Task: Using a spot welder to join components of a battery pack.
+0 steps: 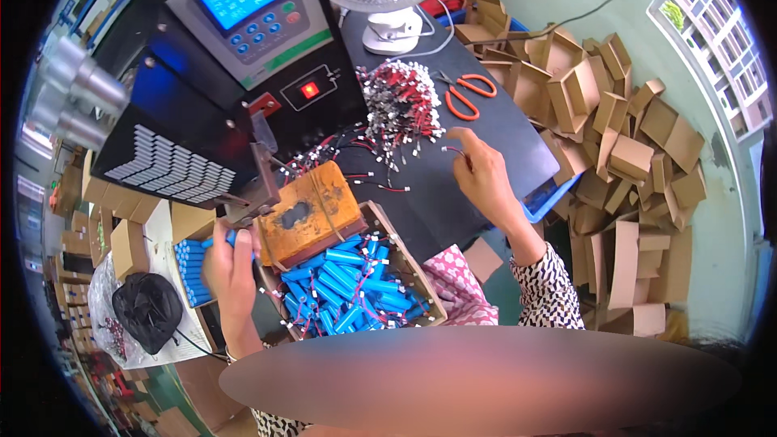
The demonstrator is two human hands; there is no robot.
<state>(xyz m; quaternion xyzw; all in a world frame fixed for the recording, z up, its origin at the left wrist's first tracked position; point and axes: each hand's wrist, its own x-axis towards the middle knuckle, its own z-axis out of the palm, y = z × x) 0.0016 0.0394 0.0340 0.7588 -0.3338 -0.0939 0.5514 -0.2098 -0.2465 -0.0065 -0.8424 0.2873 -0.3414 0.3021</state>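
Note:
My left hand [231,269] is closed around a blue cylindrical battery cell [232,237], only partly visible, beside the left end of a worn orange-brown block [303,212]. That block sits under the welding head of a black spot-welding machine [263,65]. Above the dark tabletop my right hand [483,171] pinches a short wire lead [455,150] whose white connector end sticks out past the fingers. Near it lies a heap of red and black wire leads with white connectors [402,101]. Below the block, a box [421,285] holds many blue cells with leads attached.
Orange-handled pliers [463,105] lie right of the heap, with a white fan [388,28] behind. Cardboard boxes [615,137] pile up at the right. A tray of blue cells [191,271] and a black bag [147,313] sit at the left.

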